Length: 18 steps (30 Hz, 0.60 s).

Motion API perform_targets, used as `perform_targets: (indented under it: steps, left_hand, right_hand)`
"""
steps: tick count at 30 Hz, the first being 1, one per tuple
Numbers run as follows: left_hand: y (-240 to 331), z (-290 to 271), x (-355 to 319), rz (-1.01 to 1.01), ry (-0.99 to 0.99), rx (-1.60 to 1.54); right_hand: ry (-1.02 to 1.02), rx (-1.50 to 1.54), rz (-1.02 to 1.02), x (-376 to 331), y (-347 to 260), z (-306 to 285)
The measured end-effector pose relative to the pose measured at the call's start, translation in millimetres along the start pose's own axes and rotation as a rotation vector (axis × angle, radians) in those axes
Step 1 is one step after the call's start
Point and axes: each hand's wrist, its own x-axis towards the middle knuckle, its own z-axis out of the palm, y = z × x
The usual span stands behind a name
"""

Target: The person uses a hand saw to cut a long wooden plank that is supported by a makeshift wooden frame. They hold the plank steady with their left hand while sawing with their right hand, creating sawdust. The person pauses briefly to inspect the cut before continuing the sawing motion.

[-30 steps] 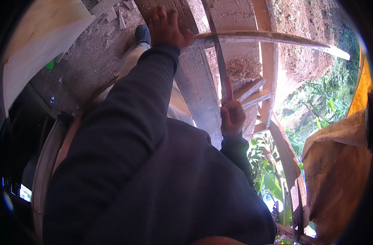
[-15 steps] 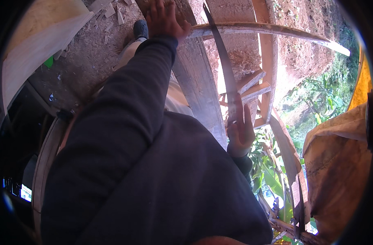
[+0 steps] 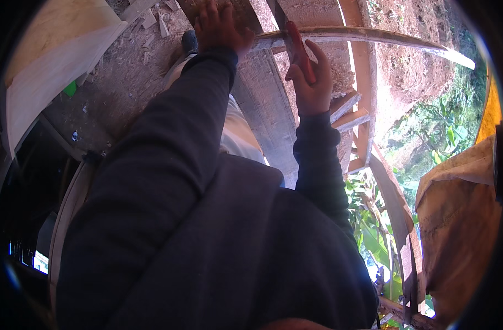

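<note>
Now the right hand (image 3: 312, 82) is much higher than one second ago: then it was low beside the wide grey wooden beam (image 3: 265, 110), and at this moment it is close under the long thin pale wooden strip (image 3: 367, 37). Its fingers are curled around the red handle of a saw (image 3: 296, 47), with the forefinger stretched out, so the hand is closed on this tool. The dark blade, which earlier ran long down from the strip, is now almost hidden above the strip; I judge that the saw was pushed forward through a stroke and the cut is going on.

The left hand (image 3: 218, 25) lies flat with spread fingers on the left end of the strip and presses it on the beam, at the same place as before. It grips nothing; it only holds down.

Left of the strip's end, a grey shoe (image 3: 189, 41) stands on ground covered with sawdust. Right of the strip, below it, are green plants (image 3: 427, 148).
</note>
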Motion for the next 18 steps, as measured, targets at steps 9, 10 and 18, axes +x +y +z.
perform_targets:
  steps: [9,10,18]
  left_hand:
    - [5.1,-0.9,-0.7,-0.003,-0.092,0.032]
    - [5.7,-1.5,-0.8,-0.012,-0.091,0.032]
    - [8.8,-5.6,-0.3,-0.016,-0.097,0.025]
  right_hand:
    - [0.107,-0.125,0.064,-1.5,-1.3,12.0]
    - [0.103,-0.033,0.08,2.6,-12.4,12.7]
    - [0.178,-0.154,0.172,8.0,-1.8,9.1]
